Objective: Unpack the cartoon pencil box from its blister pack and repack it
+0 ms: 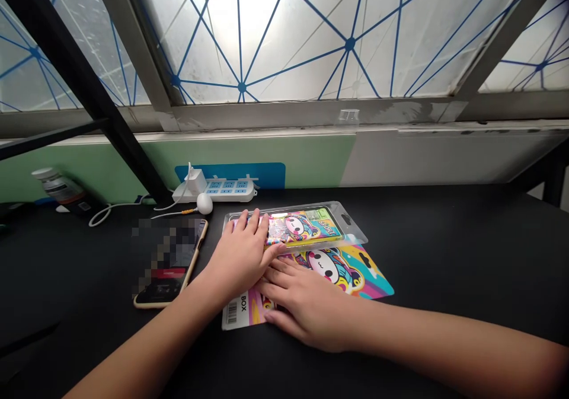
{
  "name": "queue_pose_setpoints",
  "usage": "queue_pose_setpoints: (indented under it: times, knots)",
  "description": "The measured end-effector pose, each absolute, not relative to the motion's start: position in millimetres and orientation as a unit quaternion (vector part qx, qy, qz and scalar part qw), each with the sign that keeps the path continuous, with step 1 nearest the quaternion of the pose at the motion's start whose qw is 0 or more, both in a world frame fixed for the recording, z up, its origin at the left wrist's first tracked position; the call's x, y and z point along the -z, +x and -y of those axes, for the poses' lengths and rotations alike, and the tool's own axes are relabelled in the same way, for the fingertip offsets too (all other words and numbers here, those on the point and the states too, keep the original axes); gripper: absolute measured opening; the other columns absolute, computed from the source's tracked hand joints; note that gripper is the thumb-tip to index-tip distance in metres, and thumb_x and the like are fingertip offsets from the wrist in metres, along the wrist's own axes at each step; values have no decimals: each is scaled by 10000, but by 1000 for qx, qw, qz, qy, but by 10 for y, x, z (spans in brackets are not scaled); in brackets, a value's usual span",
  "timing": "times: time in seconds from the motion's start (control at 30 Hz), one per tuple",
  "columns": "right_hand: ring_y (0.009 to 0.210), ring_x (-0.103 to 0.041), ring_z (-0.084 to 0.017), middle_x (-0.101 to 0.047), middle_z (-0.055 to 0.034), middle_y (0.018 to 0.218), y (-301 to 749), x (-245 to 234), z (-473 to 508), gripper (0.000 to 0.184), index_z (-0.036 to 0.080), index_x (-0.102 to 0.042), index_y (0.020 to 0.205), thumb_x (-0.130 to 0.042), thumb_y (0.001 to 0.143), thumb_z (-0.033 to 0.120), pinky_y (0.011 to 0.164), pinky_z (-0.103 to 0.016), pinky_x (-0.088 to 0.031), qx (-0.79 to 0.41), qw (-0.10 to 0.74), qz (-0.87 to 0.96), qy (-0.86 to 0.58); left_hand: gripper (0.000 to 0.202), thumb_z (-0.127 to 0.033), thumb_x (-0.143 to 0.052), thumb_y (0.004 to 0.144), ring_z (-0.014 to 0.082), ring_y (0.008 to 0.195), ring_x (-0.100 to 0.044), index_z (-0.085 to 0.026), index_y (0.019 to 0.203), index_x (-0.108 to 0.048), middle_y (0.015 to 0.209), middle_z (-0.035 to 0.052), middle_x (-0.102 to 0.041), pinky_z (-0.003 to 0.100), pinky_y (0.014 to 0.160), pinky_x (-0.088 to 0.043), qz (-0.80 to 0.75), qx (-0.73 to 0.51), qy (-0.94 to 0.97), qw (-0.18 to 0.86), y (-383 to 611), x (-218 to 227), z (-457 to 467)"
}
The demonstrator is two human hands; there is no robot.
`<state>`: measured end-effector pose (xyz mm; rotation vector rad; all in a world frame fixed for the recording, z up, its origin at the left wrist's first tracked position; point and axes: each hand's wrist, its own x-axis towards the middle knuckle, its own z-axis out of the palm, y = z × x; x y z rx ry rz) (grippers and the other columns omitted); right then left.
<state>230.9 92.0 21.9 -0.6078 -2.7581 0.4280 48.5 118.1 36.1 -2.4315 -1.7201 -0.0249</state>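
Observation:
My left hand (pixel 245 251) lies with spread fingers on the left part of a clear plastic blister tray (pixel 351 224). Inside that tray sits a colourful packet (pixel 306 226) with a cartoon character on it. Below and nearer to me is a bright printed backing card (pixel 371 277) with a hang hole and a barcode, partly under the tray. Flat on the card rests my right hand (pixel 306 304), its fingers pointing left and covering the card's middle. The two hands meet near the left thumb. Neither one grips anything.
A phone (pixel 169 262) in a beige-edged case lies left of my hands. Behind it are a white power strip (pixel 231 190) with a plugged-in charger, a cable and a small white round object (pixel 204 203). A bottle (pixel 66 191) leans at far left, beyond a black slanted post (pixel 102 114).

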Motion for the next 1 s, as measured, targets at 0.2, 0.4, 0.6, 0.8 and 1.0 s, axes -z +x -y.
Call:
queue_pose_setpoints:
  times: [0.2,0.4,0.6,0.8,1.0]
  knots:
    - [1126,-631,-223,-724,-117,1145,2327,-221,-899,235,152,-697,1064,-478,996,205,1063,-382,-464,-106,222,956,-161,697,-561,-353,1043,412,1498,-310,-88,1553,-394,1621,208,-338,599,1147,-346,571,36,-818,58,446,-348,-1173]
    - [958,-657,-261,-723,-135,1037,2541,-365,-1275,240,147,-696,1033,-460,1007,178,836,-417,-533,32,260,935,-239,616,-499,-297,1068,379,1516,-285,-159,1577,-360,1630,187,-338,612,1162,-315,566,59,-822,7,390,-363,-1173]
    - [1085,-612,-318,-653,-136,1193,2953,-631,-1955,461,190,-671,1214,-678,884,513,903,-458,-530,-103,99,910,-390,578,-483,-297,1068,346,1521,-292,-191,1556,-400,1637,139,-354,581,1173,-311,547,62,-834,-27,286,-415,-1240]
    - [1112,-571,-335,-606,-125,1233,2981,-797,-2163,698,219,-636,1235,-761,703,653,906,-447,-504,-188,6,894,-407,606,-529,-373,1046,317,1506,-331,-176,1537,-417,1615,123,-404,537,1166,-333,537,88,-839,-23,222,-409,-1296]
    - [1195,-516,-355,-554,-139,1283,2923,-859,-2182,778,223,-590,1309,-723,705,695,950,-440,-475,-205,-35,891,-404,600,-544,-432,1027,306,1437,-432,-196,1516,-428,1564,108,-485,547,1121,-366,534,103,-839,-13,166,-461,-1323]
